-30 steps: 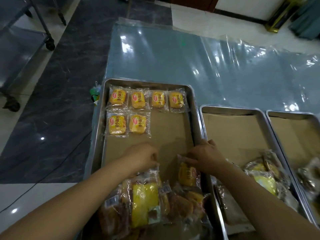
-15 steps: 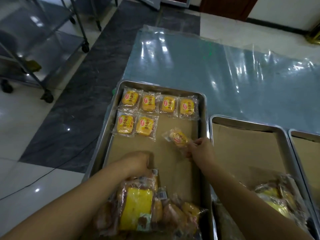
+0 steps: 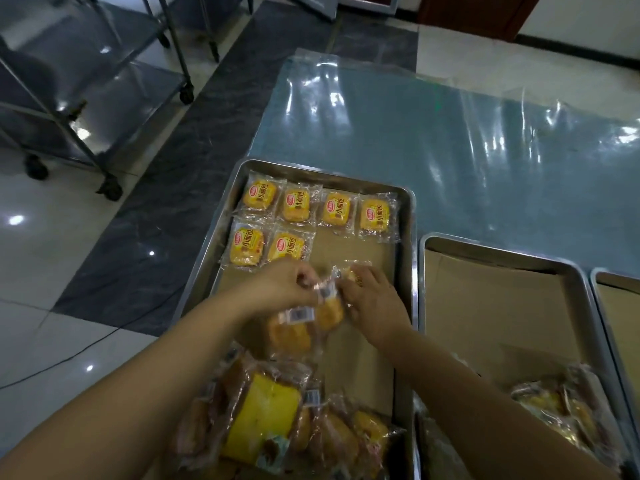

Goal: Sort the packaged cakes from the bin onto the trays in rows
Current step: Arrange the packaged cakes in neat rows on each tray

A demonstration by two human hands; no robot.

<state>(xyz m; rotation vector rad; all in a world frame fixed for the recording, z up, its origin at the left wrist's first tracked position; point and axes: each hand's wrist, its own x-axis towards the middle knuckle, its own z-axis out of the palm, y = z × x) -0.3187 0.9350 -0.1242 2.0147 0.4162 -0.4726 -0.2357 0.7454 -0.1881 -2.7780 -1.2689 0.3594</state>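
My left hand (image 3: pixel 284 287) and right hand (image 3: pixel 375 301) both pinch blurred wrapped cakes (image 3: pixel 325 311) above the left tray (image 3: pixel 202 282), one of three. On that tray six sorted cakes (image 3: pixel 298 206) lie: four behind, two in front.

Kinda dim indoors, overhead lights glaring off the plastic sheet (image 3: pixel 450 140) and floor (image 3: pixel 41 237); both hands (image 3: pixel 287 289) motion-blurred, edges warped.

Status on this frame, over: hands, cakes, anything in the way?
Left hand and right hand both grip blurred cake packets over steel tray. Six laid cakes: four far row, two next. Third slot bare; unsorted pile sits nearer.
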